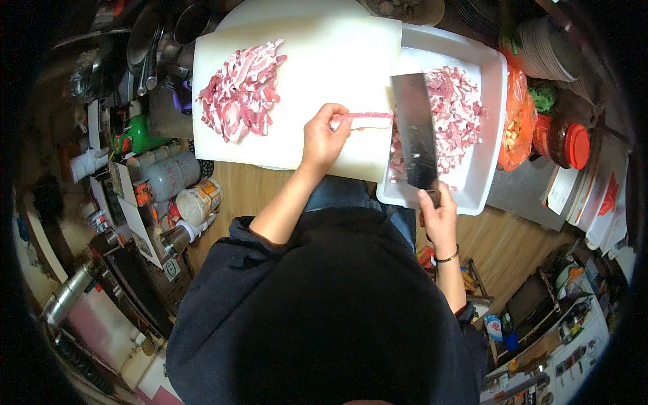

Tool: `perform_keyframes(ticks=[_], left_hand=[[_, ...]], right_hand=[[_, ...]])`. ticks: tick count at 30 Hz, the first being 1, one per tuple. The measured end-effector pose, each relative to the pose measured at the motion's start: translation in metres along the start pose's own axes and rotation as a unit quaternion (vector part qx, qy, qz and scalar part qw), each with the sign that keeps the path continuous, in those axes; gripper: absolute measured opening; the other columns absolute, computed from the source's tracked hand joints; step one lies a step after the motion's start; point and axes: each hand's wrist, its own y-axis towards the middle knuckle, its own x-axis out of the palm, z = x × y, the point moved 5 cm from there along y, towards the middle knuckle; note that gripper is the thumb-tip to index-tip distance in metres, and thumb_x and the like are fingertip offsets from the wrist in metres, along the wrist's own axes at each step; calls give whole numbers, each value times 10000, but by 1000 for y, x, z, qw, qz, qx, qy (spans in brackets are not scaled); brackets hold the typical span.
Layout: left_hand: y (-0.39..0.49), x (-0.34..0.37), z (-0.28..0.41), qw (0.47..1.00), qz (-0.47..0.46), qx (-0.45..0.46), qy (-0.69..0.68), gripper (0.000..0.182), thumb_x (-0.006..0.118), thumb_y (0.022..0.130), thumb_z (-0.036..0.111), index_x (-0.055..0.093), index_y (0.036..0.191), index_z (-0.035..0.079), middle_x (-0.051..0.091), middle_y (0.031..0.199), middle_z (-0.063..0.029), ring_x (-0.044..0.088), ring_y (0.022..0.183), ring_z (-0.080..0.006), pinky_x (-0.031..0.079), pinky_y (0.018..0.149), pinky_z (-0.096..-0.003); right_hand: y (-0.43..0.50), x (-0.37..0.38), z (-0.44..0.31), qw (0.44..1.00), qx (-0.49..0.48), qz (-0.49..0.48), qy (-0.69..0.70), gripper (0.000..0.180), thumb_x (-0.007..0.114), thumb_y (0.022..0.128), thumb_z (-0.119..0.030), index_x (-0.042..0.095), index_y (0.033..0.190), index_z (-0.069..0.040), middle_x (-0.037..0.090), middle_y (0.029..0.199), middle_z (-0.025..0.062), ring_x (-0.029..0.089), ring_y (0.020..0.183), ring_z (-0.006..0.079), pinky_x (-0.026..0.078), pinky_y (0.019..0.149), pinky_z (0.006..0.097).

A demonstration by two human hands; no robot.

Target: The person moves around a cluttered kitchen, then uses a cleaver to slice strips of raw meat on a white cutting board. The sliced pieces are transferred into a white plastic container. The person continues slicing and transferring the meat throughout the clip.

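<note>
Between the thumb and fingers of my left hand (326, 134) is one end of a long strip of fatty raw meat (372, 120), lying across the right part of a white cutting board (314, 66). My right hand (438, 215) grips the handle of a broad-bladed cleaver (416, 129). Its blade is over the white plastic tub (493, 101), just right of the board's edge. Small cut pieces of meat (455, 116) lie in the tub, partly hidden by the blade. A pile of raw meat slices (240, 96) rests on the board's left side.
Right of the tub are an orange plastic bag (516, 119) with pale pieces inside, a red-lidded jar (576, 146) and stacked plates (544, 48). A gas cylinder (174, 176) and a white bucket (200, 201) stand at the left. The board overlaps the tub's left side.
</note>
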Motion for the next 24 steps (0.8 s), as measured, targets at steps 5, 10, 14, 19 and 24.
perform_keyframes(ticks=[5, 10, 14, 19, 24], left_hand=[[-11, -16, 7, 979, 42, 66, 187, 124, 723, 887, 66, 676, 996, 29, 691, 952, -87, 660, 812, -204, 532, 728, -322], [-19, -18, 43, 868, 91, 282, 398, 185, 723, 792, 48, 711, 977, 58, 689, 1049, -113, 665, 983, -322, 537, 854, -416], [-11, 10, 51, 855, -17, 419, 306, 227, 701, 774, 9, 724, 997, 48, 681, 1070, -102, 657, 1025, -306, 530, 885, -432], [-2, 34, 47, 842, -71, 462, 269, 195, 718, 739, -12, 706, 931, 18, 679, 970, -95, 658, 957, -287, 545, 841, -387], [-3, 33, 46, 847, -74, 449, 275, 171, 732, 742, -16, 701, 908, 9, 673, 941, -102, 652, 938, -289, 548, 821, -378]], right_hand=[[9, 25, 0, 987, 107, -79, 91, 228, 698, 1020, -216, 647, 1128, -22, 600, 702, -28, 502, 543, 44, 416, 479, 241], [-4, -4, -24, 989, -11, 34, -144, 226, 715, 990, -191, 645, 1109, -12, 685, 769, 72, 615, 688, 140, 501, 635, 310], [-25, -12, -47, 942, -92, -2, -324, 263, 729, 969, -230, 628, 1114, -35, 731, 836, 156, 714, 701, 329, 540, 617, 396], [-21, -3, -83, 901, -107, -36, -418, 289, 712, 971, -265, 606, 1129, -48, 722, 819, 184, 705, 727, 410, 553, 627, 481], [37, 41, -90, 906, -129, -51, -401, 274, 678, 991, -271, 580, 1064, -26, 690, 760, 228, 689, 727, 445, 535, 635, 515]])
